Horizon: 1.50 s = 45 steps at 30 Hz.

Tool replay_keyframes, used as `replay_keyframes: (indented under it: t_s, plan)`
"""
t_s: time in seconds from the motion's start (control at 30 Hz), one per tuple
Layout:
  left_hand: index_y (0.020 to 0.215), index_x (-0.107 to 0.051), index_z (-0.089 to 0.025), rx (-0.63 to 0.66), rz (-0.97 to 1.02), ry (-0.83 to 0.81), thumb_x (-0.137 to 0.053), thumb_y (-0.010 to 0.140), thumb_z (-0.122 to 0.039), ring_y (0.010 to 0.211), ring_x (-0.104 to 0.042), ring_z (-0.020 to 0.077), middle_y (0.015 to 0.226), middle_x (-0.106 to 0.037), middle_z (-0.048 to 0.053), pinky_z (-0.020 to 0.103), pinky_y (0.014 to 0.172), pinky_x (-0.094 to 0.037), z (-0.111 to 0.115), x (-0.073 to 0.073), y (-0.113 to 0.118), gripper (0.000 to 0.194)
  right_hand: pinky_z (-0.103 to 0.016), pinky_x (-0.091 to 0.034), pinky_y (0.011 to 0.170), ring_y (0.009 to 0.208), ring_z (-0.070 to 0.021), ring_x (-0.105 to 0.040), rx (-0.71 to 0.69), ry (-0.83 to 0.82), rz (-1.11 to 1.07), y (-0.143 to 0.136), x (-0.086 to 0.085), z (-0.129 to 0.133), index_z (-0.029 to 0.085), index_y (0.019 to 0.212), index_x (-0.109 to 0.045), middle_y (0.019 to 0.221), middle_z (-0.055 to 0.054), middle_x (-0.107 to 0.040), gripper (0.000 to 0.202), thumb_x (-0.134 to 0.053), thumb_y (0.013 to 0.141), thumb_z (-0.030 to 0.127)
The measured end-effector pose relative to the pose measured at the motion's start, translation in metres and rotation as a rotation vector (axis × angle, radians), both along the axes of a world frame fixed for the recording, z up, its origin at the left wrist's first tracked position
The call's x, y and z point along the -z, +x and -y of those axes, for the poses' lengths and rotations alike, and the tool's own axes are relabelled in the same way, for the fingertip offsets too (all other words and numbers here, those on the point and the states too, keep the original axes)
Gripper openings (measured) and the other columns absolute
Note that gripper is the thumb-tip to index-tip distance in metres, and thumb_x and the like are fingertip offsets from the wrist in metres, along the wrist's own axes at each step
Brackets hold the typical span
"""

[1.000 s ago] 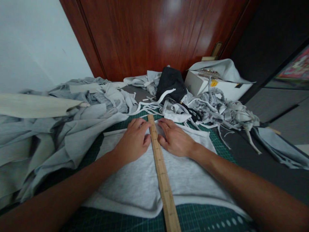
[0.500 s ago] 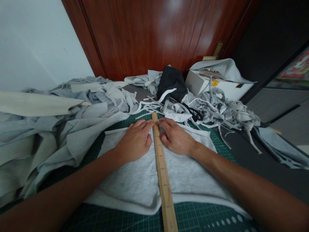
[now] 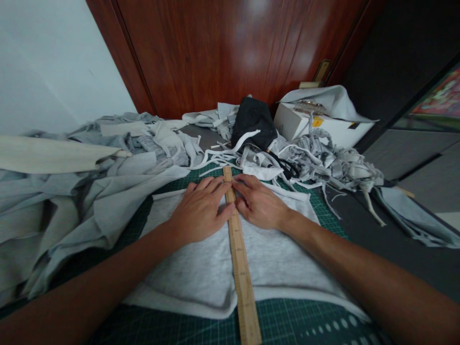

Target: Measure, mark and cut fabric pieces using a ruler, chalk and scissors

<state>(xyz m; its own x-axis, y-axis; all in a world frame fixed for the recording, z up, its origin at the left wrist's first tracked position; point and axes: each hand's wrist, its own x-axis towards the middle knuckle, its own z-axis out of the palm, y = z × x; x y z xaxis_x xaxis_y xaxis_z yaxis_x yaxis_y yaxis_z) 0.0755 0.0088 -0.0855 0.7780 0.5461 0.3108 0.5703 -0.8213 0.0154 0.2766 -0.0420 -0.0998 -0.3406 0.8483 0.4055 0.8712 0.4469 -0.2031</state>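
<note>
A wooden ruler point(image 3: 240, 258) lies lengthwise over light grey fabric point(image 3: 194, 273) on a green cutting mat point(image 3: 287, 318). My left hand point(image 3: 201, 208) rests flat on the fabric left of the ruler, fingers spread, with its thumb and index fingertip on the ruler. My right hand point(image 3: 260, 203) is at the ruler's right edge, thumb and index finger apart, its other fingers curled on the fabric. Neither hand lifts anything. The fabric's far edge and near edge are curled.
Grey fabric pieces point(image 3: 118, 191) are heaped at the left. Behind the mat are a black pouch point(image 3: 254, 122) and tangled grey strips point(image 3: 323, 158). A white box point(image 3: 336, 129) stands at the back right, before a reddish-brown door point(image 3: 215, 52).
My left thumb has moved outward onto the ruler, and the left fingers are more spread. My right hand has hardly changed. The whole view has shifted slightly.
</note>
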Motion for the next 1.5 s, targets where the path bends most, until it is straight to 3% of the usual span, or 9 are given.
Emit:
replay_keyframes:
  t_s: [0.13, 0.3, 0.43, 0.9, 1.5]
  plan:
    - [0.142, -0.054, -0.019, 0.0, -0.005, -0.014, -0.049, 0.103, -0.041, 0.136, -0.052, 0.0339, 0.151, -0.058, 0.013, 0.052, 0.098, -0.045, -0.0006, -0.0006, 0.0001, 0.045, -0.053, -0.043, 0.12, 0.135, -0.0367, -0.052, 0.006, 0.003, 0.037, -0.0012, -0.0004, 0.0006, -0.003, 0.136, -0.059, 0.141, -0.029, -0.057, 0.046, -0.048, 0.097, 0.018]
    - [0.14, -0.054, -0.02, 0.033, -0.007, -0.033, -0.061, 0.095, -0.063, 0.135, -0.052, 0.0358, 0.151, -0.058, 0.013, 0.052, 0.097, -0.044, -0.0015, -0.0013, -0.0011, 0.063, -0.056, -0.045, 0.118, 0.135, -0.0363, -0.052, -0.005, -0.003, 0.017, 0.0, 0.0015, -0.001, 0.001, 0.136, -0.059, 0.142, -0.027, -0.056, 0.044, -0.048, 0.096, 0.017]
    - [0.141, -0.053, -0.021, 0.029, -0.026, -0.044, -0.063, 0.091, -0.066, 0.137, -0.05, 0.0366, 0.153, -0.056, 0.013, 0.054, 0.097, -0.043, -0.0029, -0.0006, -0.0011, 0.068, -0.055, -0.045, 0.118, 0.135, -0.0361, -0.052, -0.007, -0.003, -0.001, -0.0003, 0.0014, -0.0014, 0.001, 0.132, -0.062, 0.139, -0.027, -0.058, 0.042, -0.049, 0.096, 0.016]
    - [0.14, -0.054, -0.022, 0.02, -0.016, -0.051, -0.067, 0.088, -0.062, 0.138, -0.049, 0.0355, 0.153, -0.056, 0.011, 0.054, 0.098, -0.043, -0.0021, -0.0005, 0.0002, 0.067, -0.056, -0.045, 0.119, 0.135, -0.0381, -0.052, -0.015, -0.007, -0.002, -0.0006, 0.0006, -0.0015, -0.003, 0.132, -0.062, 0.139, -0.031, -0.058, 0.043, -0.05, 0.095, 0.017]
    - [0.138, -0.055, -0.02, 0.041, -0.033, -0.077, -0.067, 0.087, -0.06, 0.134, -0.052, 0.0355, 0.149, -0.058, 0.013, 0.052, 0.097, -0.043, -0.0024, -0.0043, 0.0016, 0.066, -0.057, -0.045, 0.118, 0.134, -0.0371, -0.053, -0.02, -0.006, -0.024, 0.0006, 0.001, -0.0002, 0.002, 0.129, -0.062, 0.139, -0.028, -0.058, 0.039, -0.049, 0.095, 0.016]
